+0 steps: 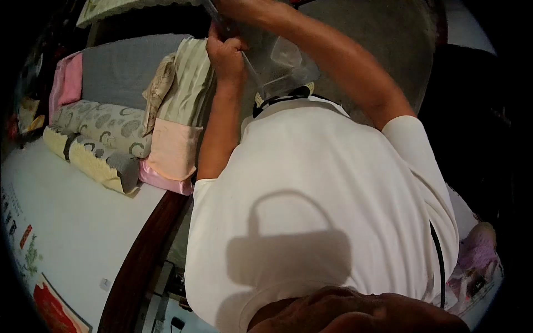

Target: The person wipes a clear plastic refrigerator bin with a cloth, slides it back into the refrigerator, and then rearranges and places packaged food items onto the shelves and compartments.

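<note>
My left hand (226, 56) is closed, thumb bent, on a clear plastic container (286, 69) with straight edges. The container hangs to the right of this hand, above my feet, and part of it is see-through and hard to outline. My right hand (236, 10) reaches across at the top edge of the view, just above my left hand. It looks closed, but its fingers are partly cut off and what they hold is hidden. A thin grey strip (212, 10) runs beside both hands; whether it belongs to the container I cannot tell.
On the left stands a sofa (127, 72) with a grey cover, patterned cushions (114, 125) and a peach cloth (175, 147). A dark wooden edge (143, 252) runs below it. Grey floor (372, 28) lies beyond my arms. My white shirt (327, 188) fills the middle.
</note>
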Available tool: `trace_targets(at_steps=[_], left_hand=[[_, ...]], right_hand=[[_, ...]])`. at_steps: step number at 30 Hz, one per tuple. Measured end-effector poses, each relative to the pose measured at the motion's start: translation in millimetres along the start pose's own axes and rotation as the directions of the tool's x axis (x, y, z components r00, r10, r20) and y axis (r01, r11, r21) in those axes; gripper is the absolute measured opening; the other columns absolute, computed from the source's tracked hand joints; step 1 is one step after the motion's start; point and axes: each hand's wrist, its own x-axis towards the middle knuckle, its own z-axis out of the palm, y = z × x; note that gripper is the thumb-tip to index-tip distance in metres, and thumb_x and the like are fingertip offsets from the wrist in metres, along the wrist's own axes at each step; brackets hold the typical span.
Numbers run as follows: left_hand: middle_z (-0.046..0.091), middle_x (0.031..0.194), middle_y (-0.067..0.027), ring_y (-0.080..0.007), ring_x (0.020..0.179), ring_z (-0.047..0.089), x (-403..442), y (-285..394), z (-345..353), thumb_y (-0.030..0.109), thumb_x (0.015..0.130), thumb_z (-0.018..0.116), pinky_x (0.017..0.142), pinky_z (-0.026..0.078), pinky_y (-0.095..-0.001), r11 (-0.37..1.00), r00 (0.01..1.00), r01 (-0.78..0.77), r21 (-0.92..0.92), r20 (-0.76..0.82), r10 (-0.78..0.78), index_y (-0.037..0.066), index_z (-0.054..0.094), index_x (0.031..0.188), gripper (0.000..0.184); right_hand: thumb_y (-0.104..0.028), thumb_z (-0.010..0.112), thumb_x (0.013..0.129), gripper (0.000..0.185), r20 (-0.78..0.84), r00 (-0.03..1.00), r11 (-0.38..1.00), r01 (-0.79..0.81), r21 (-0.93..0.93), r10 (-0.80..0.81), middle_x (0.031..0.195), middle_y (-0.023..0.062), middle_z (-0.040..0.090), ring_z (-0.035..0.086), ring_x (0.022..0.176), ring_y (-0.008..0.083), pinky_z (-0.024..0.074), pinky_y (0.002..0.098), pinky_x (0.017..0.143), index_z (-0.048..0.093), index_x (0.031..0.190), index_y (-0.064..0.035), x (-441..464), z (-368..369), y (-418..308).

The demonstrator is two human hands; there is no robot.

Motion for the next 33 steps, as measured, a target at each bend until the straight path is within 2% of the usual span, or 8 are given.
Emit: trace_targets(at_steps=[5, 8, 12, 15, 18, 24, 26, 33], left_hand=[[0.066, 0.102, -0.0076, -0.0206, 0.086, 0.061, -7.2, -9.3, -12.2, -0.004, 0.065, 0.053, 0.081, 0.050, -0.0311, 0.983, 0.998, 0.052, 0.178, 0.029, -0.058, -0.002, 0.059, 0.116, 0.051], [0.063, 0.107, -0.0076, -0.0208, 0.094, 0.060, -1.6, -0.9, -14.5, 0.003, 0.064, 0.058, 0.092, 0.049, -0.0334, 0.972, 0.986, 0.166, -0.169, 0.033, -0.163, -0.003, 0.063, 0.113, 0.050], [0.064, 0.100, -0.0072, -0.0211, 0.089, 0.062, 14.5, 9.7, -19.8, 0.003, 0.067, 0.057, 0.083, 0.053, -0.0317, 0.988, 0.992, -0.120, 0.101, 0.044, 0.116, -0.003, 0.062, 0.118, 0.052], [0.065, 0.100, -0.0079, -0.0220, 0.088, 0.063, 19.7, 7.1, -23.4, 0.002, 0.067, 0.058, 0.081, 0.054, -0.0307, 0.894, 0.931, -0.344, 0.287, 0.229, 0.284, -0.003, 0.061, 0.121, 0.054], [0.065, 0.101, -0.0089, -0.0204, 0.088, 0.063, 9.6, 19.8, -1.7, 0.000, 0.068, 0.059, 0.080, 0.054, -0.0305, 0.990, 0.991, 0.132, -0.046, -0.012, -0.133, -0.004, 0.061, 0.120, 0.053], [0.065, 0.102, -0.0087, -0.0184, 0.085, 0.063, 10.2, -3.4, -11.2, 0.000, 0.066, 0.060, 0.078, 0.054, -0.0302, 0.912, 0.961, -0.246, 0.327, 0.208, 0.184, -0.003, 0.061, 0.121, 0.055], [0.065, 0.103, -0.0081, -0.0203, 0.086, 0.062, 0.9, 7.6, -6.4, 0.001, 0.065, 0.060, 0.082, 0.053, -0.0300, 0.996, 0.991, 0.093, 0.015, 0.100, -0.094, -0.004, 0.060, 0.123, 0.059], [0.066, 0.103, -0.0066, -0.0205, 0.086, 0.062, 13.2, 7.8, -25.5, 0.001, 0.066, 0.059, 0.086, 0.051, -0.0293, 0.992, 0.993, -0.069, 0.106, 0.101, 0.059, -0.005, 0.060, 0.127, 0.062]], right_hand=[[-0.016, 0.073, 0.082, 0.029, 0.574, 0.819, 0.998, 0.050, -0.027, -0.025, 0.110, 0.0220, 0.062, 0.062, 0.099, 0.0422, 0.0515, 0.0504, 0.085, 0.068, 0.108, -0.0025, -8.3, -47.3, -20.6], [-0.012, 0.074, 0.089, 0.026, 0.636, 0.771, 0.976, 0.164, -0.143, -0.036, 0.118, 0.0130, 0.069, 0.071, 0.098, 0.0268, 0.0590, 0.0379, 0.086, 0.072, 0.114, -0.0074, -50.5, -41.4, -31.6], [-0.010, 0.074, 0.088, 0.021, 0.654, 0.732, 0.971, 0.237, 0.021, -0.192, 0.113, 0.0134, 0.070, 0.072, 0.093, 0.0274, 0.0606, 0.0393, 0.079, 0.076, 0.109, -0.0091, -74.4, -63.3, -36.5], [-0.013, 0.069, 0.085, 0.029, 0.501, 0.854, 0.990, -0.124, -0.067, 0.141, 0.114, 0.0225, 0.062, 0.062, 0.100, 0.0422, 0.0522, 0.0495, 0.087, 0.068, 0.112, -0.0028, -19.2, -109.9, -43.4], [-0.011, 0.065, 0.088, 0.028, 0.001, 0.998, 0.998, 0.056, -0.029, -0.056, 0.115, 0.0227, 0.062, 0.062, 0.104, 0.0414, 0.0518, 0.0490, 0.089, 0.067, 0.114, -0.0019, -3.2, -96.1, -21.2], [-0.011, 0.063, 0.090, 0.028, 0.285, 0.958, 0.961, 0.105, -0.257, -0.028, 0.111, 0.0248, 0.062, 0.061, 0.107, 0.0420, 0.0508, 0.0491, 0.090, 0.067, 0.115, -0.0008, -12.1, -50.3, -12.2], [-0.012, 0.063, 0.089, 0.027, 0.324, 0.945, 0.982, 0.096, -0.164, -0.038, 0.108, 0.0256, 0.063, 0.062, 0.103, 0.0423, 0.0517, 0.0489, 0.089, 0.068, 0.114, -0.0014, -31.1, -51.6, -24.2], [-0.008, 0.074, 0.086, 0.020, 0.644, 0.764, 0.987, 0.134, -0.092, -0.044, 0.109, 0.0100, 0.071, 0.073, 0.090, 0.0242, 0.0597, 0.0390, 0.075, 0.077, 0.106, -0.0098, -72.7, -65.5, -38.2]])
